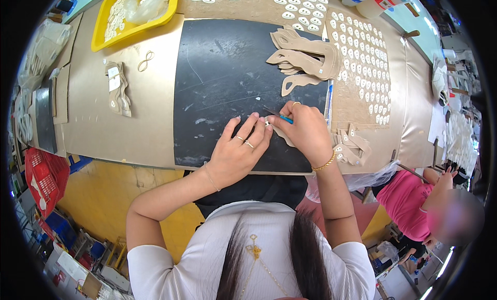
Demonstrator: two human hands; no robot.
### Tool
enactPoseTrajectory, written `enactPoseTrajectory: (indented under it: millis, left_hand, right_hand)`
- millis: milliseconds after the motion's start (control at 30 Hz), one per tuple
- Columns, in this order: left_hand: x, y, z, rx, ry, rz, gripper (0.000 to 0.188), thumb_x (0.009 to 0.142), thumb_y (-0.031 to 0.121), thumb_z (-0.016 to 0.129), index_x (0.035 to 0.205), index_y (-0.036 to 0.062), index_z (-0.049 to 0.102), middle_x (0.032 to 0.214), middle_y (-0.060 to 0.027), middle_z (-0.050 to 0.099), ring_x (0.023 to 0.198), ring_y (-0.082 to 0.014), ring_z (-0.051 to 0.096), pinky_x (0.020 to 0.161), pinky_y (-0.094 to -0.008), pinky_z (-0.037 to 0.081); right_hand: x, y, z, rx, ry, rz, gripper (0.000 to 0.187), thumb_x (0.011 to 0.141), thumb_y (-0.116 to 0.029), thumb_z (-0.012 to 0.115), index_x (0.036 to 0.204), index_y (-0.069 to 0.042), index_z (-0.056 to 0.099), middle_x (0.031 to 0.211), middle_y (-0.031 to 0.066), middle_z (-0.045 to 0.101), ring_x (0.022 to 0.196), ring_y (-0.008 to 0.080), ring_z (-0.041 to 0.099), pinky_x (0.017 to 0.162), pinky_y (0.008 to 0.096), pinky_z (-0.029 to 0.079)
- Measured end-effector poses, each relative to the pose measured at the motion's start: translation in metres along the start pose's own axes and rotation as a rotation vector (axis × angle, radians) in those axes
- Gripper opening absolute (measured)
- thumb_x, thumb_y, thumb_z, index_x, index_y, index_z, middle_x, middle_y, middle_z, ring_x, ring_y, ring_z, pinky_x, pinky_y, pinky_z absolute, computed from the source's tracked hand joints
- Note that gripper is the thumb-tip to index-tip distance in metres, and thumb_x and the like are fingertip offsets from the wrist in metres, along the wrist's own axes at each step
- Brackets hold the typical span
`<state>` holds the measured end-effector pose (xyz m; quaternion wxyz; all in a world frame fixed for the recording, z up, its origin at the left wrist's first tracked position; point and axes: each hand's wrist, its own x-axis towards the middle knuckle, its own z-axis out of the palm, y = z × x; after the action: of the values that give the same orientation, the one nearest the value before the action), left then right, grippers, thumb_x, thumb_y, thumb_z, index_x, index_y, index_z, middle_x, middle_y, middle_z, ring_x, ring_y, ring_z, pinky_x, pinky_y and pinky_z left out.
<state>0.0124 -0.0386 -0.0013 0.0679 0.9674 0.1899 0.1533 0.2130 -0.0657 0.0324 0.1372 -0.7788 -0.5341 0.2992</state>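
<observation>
On the black mat (217,72), the fingertips of my left hand (240,147) press on the end of a wavy-edged beige cut piece (282,135). A small white part with a dark spot (267,123) shows at that end, beside my fingertips. My right hand (309,129) is closed around a small blue-handled tool (286,119) with a thin dark tip pointing left, just above the piece. Part of the piece lies hidden under my right hand. Farther back, a stack of similar beige cut pieces (303,54) overlaps the mat's right edge.
Rows of small white oval parts (362,57) cover brown boards behind and right. A yellow tray (97,33) holds more parts and a plastic bag. Beige pieces with white parts (353,146) lie right of my wrist; a tied bundle (119,90) lies left. A person in pink (406,204) is at right.
</observation>
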Motion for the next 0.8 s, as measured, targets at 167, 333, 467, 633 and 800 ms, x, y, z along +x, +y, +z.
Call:
enactPoseTrajectory:
  millis: [167,333,467,633,800]
  left_hand:
    - [-0.002,0.0,0.004,-0.051,0.012,-0.005,0.04,0.09,0.016,0.058,0.126,0.0007,0.065,0.131,-0.0139,0.059,0.131,-0.0319,0.053,0.105,-0.048,0.042]
    - [-0.003,-0.005,0.004,-0.281,0.04,-0.08,0.043,0.082,0.007,0.067,0.124,0.0004,0.065,0.13,-0.0151,0.058,0.126,-0.0339,0.055,0.104,-0.047,0.043]
    - [0.0,-0.006,0.002,-0.453,0.214,-0.247,0.045,0.079,0.002,0.074,0.123,0.0006,0.065,0.122,-0.0139,0.058,0.118,-0.0353,0.058,0.102,-0.0457,0.044]
    - [0.01,-0.003,0.001,-0.41,0.146,-0.334,0.042,0.081,0.007,0.078,0.122,0.0057,0.069,0.126,-0.0104,0.058,0.118,-0.0327,0.055,0.101,-0.0452,0.042]
    - [0.013,-0.005,-0.001,-0.334,0.092,-0.289,0.042,0.081,0.011,0.078,0.122,0.0086,0.07,0.126,-0.0085,0.059,0.119,-0.0301,0.052,0.101,-0.0444,0.04]
  right_hand:
    - [-0.004,0.007,-0.001,0.042,0.056,-0.047,0.031,0.086,-0.027,0.08,0.086,0.002,0.07,0.069,0.0192,0.064,0.064,0.0348,0.066,0.063,0.0393,0.051]
    - [-0.019,0.006,-0.011,-0.03,0.537,-0.253,0.018,0.081,-0.006,0.076,0.099,-0.005,0.073,0.095,0.0132,0.069,0.078,0.0338,0.07,0.068,0.0418,0.054]
    - [-0.045,0.006,-0.012,-0.002,0.351,-0.406,0.036,0.07,0.0,0.076,0.105,-0.009,0.074,0.089,0.0051,0.06,0.082,0.0219,0.064,0.062,0.0361,0.05]
    - [-0.044,0.017,0.003,-0.213,0.32,-0.588,0.035,0.076,-0.01,0.076,0.11,-0.012,0.074,0.086,0.0023,0.056,0.077,0.0189,0.059,0.061,0.0335,0.048]
    - [-0.043,0.028,0.01,-0.269,0.306,-0.65,0.035,0.081,-0.015,0.072,0.115,-0.011,0.074,0.092,0.0016,0.056,0.08,0.018,0.058,0.065,0.0318,0.048]
